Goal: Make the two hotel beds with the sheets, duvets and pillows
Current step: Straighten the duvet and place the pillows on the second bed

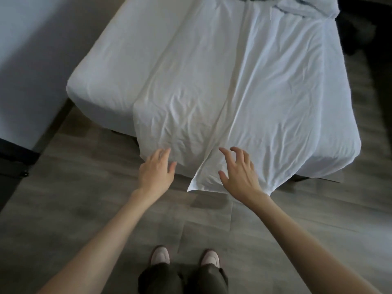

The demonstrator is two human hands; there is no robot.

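A bed [101,81] with a fitted white cover stands before me, seen from its foot end. A wrinkled white flat sheet [254,92] lies over its right and middle part and hangs over the foot edge, with a fold running down its centre. Its loose corner [197,185] droops toward the floor. My left hand [157,168] hovers with relaxed fingers at the sheet's lower left edge. My right hand [239,168] is spread, fingers slightly bent, over the hanging sheet, holding nothing. A bunched white duvet [307,5] lies at the head end.
A pale wall [31,49] with a dark baseboard runs along the bed's left side, leaving a narrow gap. Grey wood-look floor [106,209] spreads around my feet [184,257]. A dark area lies at the far right beside the bed.
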